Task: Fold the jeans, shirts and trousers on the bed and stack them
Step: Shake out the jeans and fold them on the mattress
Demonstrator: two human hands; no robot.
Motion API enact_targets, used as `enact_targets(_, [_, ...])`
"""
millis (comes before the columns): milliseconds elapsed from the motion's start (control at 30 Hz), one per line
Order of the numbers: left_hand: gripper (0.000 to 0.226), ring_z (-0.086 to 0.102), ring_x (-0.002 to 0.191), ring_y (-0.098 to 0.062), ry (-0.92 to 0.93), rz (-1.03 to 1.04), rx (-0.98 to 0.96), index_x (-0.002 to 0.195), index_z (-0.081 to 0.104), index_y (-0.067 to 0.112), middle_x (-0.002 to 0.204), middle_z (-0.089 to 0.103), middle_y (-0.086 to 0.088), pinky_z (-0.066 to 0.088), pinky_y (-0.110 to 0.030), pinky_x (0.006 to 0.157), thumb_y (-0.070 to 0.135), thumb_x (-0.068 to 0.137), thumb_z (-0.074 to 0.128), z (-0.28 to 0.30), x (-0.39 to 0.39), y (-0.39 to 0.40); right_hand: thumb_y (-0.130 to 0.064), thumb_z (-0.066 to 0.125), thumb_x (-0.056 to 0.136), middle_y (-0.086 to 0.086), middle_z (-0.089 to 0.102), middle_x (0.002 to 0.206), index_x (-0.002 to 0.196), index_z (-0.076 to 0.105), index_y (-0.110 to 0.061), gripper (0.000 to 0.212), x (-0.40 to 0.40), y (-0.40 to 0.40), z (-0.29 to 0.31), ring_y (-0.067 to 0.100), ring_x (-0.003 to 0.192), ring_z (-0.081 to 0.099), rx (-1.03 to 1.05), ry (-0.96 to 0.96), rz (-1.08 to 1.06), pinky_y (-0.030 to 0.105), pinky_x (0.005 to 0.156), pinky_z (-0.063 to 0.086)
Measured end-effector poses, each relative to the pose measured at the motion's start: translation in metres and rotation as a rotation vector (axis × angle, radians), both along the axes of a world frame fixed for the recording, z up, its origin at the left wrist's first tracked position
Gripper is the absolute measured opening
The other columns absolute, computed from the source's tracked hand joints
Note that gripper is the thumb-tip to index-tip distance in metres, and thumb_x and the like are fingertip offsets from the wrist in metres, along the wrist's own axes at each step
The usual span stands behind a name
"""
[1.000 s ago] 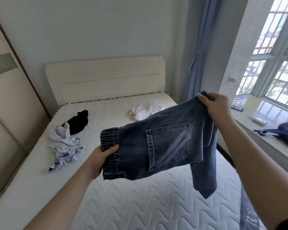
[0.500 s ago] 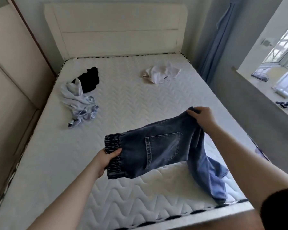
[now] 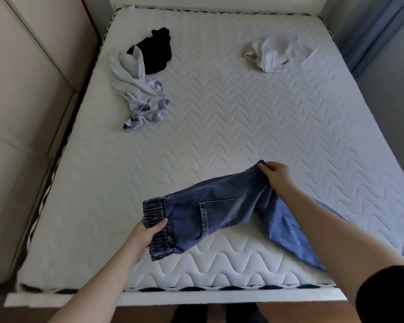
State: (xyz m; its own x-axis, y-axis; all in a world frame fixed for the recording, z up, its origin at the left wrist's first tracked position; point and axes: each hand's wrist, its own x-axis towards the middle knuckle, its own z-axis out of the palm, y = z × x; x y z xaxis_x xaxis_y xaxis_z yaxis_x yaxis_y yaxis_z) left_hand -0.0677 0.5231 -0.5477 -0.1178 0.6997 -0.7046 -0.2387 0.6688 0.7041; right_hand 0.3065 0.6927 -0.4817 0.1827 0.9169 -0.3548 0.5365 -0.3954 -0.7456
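Blue jeans (image 3: 219, 213) with an elastic waistband and a back pocket lie low over the near part of the white quilted mattress (image 3: 219, 127). My left hand (image 3: 149, 231) grips the waistband at the left end. My right hand (image 3: 278, 174) grips the upper edge of the jeans at the right, and the legs trail down to the right under my forearm. A crumpled pale blue garment (image 3: 140, 94) and a black garment (image 3: 156, 51) lie at the far left of the bed. A crumpled white garment (image 3: 280, 53) lies at the far right.
A beige padded wall panel (image 3: 21, 113) runs along the bed's left side. A blue curtain (image 3: 380, 31) hangs at the far right corner. The bed's foot edge (image 3: 196, 297) is right in front of me, with my legs below it.
The jeans came down from chest height to the mattress surface near the foot. My view tipped downward, so the window and headboard left the frame.
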Motion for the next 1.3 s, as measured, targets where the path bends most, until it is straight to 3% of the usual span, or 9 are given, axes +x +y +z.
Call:
enact_targets(467, [0.050, 0.071, 0.101, -0.028, -0.012, 0.152, -0.157, 0.122, 0.063, 0.021, 0.113, 0.073, -0.007, 0.057, -0.043, 0.082, 0.038, 0.077, 0.076, -0.130, -0.067, 0.012, -0.036, 0.065, 0.092, -0.002, 0.071, 0.077, 0.083, 0.075, -0.016, 0.024, -0.127, 0.111, -0.165, 0.012, 0.073, 0.061, -0.066, -0.047, 0.260, 0.024, 0.064, 0.045])
enact_targets(600, [0.047, 0.070, 0.100, -0.025, 0.206, 0.135, -0.110, 0.115, 0.062, 0.027, 0.110, 0.073, -0.001, 0.057, -0.038, 0.080, 0.040, 0.074, 0.079, -0.166, -0.088, 0.035, -0.038, 0.062, 0.094, -0.012, 0.067, 0.079, 0.089, 0.074, -0.026, 0.018, -0.140, 0.135, -0.208, 0.002, 0.071, 0.056, -0.085, -0.118, 0.347, 0.015, 0.059, 0.037])
enact_targets(700, [0.047, 0.065, 0.105, -0.022, 0.419, 0.020, -0.083, 0.124, 0.058, 0.025, 0.114, 0.069, 0.002, 0.050, -0.043, 0.096, 0.042, 0.083, 0.075, -0.194, -0.107, 0.061, -0.031, 0.057, 0.097, -0.001, 0.069, 0.089, 0.089, 0.072, -0.024, 0.019, -0.142, 0.155, -0.236, 0.015, 0.078, 0.058, -0.073, -0.198, 0.428, 0.024, 0.061, 0.036])
enact_targets(833, [0.046, 0.066, 0.093, -0.010, 0.561, 0.003, -0.031, 0.116, 0.060, 0.023, 0.101, 0.069, 0.011, 0.050, -0.032, 0.082, 0.046, 0.080, 0.076, -0.216, -0.123, 0.098, -0.024, 0.051, 0.100, 0.008, 0.066, 0.115, 0.122, 0.064, -0.016, 0.027, -0.141, 0.170, -0.260, 0.030, 0.103, 0.060, -0.151, -0.283, 0.455, 0.029, 0.074, 0.044])
enact_targets(933, [0.061, 0.069, 0.095, -0.022, 0.466, 0.051, -0.107, 0.117, 0.060, 0.015, 0.105, 0.072, -0.001, 0.056, -0.042, 0.086, 0.054, 0.074, 0.078, -0.231, -0.130, 0.102, -0.027, 0.054, 0.098, 0.010, 0.056, 0.132, 0.139, 0.047, -0.015, 0.044, -0.143, 0.153, -0.259, 0.031, 0.116, 0.054, -0.114, -0.322, 0.312, 0.044, 0.099, 0.045])
enact_targets(1067, [0.070, 0.070, 0.096, -0.022, 0.337, 0.058, -0.216, 0.116, 0.063, 0.024, 0.108, 0.073, 0.001, 0.057, -0.038, 0.081, 0.063, 0.060, 0.081, -0.237, -0.127, 0.085, -0.020, 0.056, 0.095, 0.006, 0.064, 0.108, 0.115, 0.063, -0.015, 0.023, -0.158, 0.069, -0.246, 0.030, 0.101, 0.057, 0.151, -0.327, 0.473, 0.041, 0.089, 0.044])
enact_targets(1167, [0.072, 0.067, 0.102, -0.019, 0.344, -0.001, -0.181, 0.125, 0.056, 0.023, 0.115, 0.070, 0.002, 0.055, -0.040, 0.086, 0.049, 0.065, 0.086, -0.241, -0.122, 0.079, -0.013, 0.068, 0.087, 0.003, 0.067, 0.106, 0.111, 0.067, -0.014, 0.024, -0.169, -0.002, -0.255, 0.029, 0.100, 0.061, 0.315, -0.388, 0.746, 0.041, 0.087, 0.043])
enact_targets(1233, [0.072, 0.064, 0.106, -0.022, 0.408, 0.000, -0.194, 0.130, 0.047, 0.019, 0.120, 0.066, -0.001, 0.052, -0.047, 0.095, 0.036, 0.071, 0.086, -0.246, -0.119, 0.079, -0.018, 0.071, 0.085, 0.006, 0.065, 0.121, 0.123, 0.064, -0.011, 0.040, -0.175, -0.031, -0.271, 0.030, 0.114, 0.060, 0.270, -0.411, 0.892, 0.042, 0.096, 0.043])
enact_targets(1300, [0.073, 0.062, 0.108, -0.026, 0.461, 0.022, -0.215, 0.129, 0.042, 0.018, 0.121, 0.064, -0.003, 0.050, -0.050, 0.097, 0.031, 0.072, 0.086, -0.251, -0.114, 0.082, -0.037, 0.065, 0.089, 0.005, 0.046, 0.148, 0.144, 0.047, -0.013, 0.062, -0.176, -0.050, -0.288, 0.028, 0.139, 0.041, 0.109, -0.457, 1.002, 0.044, 0.115, 0.027])
